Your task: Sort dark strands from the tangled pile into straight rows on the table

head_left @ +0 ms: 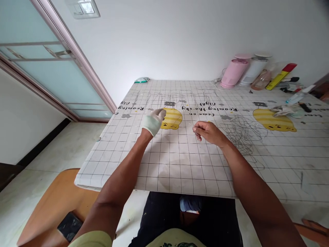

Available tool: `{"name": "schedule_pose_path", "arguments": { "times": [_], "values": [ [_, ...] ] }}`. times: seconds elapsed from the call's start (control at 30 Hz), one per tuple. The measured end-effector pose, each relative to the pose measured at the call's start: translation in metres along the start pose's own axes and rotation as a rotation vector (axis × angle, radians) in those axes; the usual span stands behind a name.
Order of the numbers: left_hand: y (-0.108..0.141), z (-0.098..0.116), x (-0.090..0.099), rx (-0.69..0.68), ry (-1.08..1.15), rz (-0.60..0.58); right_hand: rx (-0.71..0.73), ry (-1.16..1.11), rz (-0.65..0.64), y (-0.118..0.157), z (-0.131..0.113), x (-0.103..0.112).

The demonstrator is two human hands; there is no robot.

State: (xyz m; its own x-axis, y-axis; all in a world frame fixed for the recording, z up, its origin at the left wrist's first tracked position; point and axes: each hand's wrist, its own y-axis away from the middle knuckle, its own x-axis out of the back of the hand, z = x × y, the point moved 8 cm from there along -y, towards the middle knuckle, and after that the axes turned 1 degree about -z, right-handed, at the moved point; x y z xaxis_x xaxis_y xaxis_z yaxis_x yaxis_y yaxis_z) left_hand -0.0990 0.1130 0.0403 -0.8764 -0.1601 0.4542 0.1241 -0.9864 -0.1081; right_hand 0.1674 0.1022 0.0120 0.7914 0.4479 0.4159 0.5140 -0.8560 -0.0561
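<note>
My left hand (155,120), in a pale glove, hovers above the tablecloth by a printed yellow striped bear. Its fingers are curled together, and whatever is between them is hidden. My bare right hand (205,131) pinches thumb against forefinger; a faint thin strand seems to stick out, too fine to name. Right of that hand lies a loose tangle of thin dark wires (243,135). More thin wire pieces (177,94) are laid out in a row along the far part of the table.
A checked tablecloth (164,171) covers the table. At the back stand a pink cylinder (234,72), a white one (253,72) and a yellow-red box (280,77). A crumpled glove (289,110) lies right, a green packet (141,80) back left. A phone (70,226) rests on a wooden seat (48,202).
</note>
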Motion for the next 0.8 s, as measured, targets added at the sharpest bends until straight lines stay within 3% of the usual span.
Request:
{"name": "schedule_pose_path", "arguments": {
  "times": [0.17,0.3,0.47,0.63,0.8],
  "values": [
    [0.012,0.012,-0.030,-0.047,-0.001,-0.132,0.013,-0.257,-0.072,-0.001,0.000,-0.011],
    [0.011,0.004,-0.044,0.033,0.162,-0.210,0.000,-0.405,-0.137,-0.001,-0.004,-0.030],
    [0.008,-0.004,-0.038,0.057,0.239,-0.233,-0.036,-0.495,-0.155,0.001,-0.010,-0.039],
    [0.009,-0.007,-0.041,0.028,0.319,-0.416,-0.041,-0.562,-0.140,0.000,-0.010,-0.034],
    [0.012,-0.011,-0.043,0.011,0.216,-0.509,-0.052,-0.511,-0.183,0.003,-0.011,-0.034]
  ]
}}
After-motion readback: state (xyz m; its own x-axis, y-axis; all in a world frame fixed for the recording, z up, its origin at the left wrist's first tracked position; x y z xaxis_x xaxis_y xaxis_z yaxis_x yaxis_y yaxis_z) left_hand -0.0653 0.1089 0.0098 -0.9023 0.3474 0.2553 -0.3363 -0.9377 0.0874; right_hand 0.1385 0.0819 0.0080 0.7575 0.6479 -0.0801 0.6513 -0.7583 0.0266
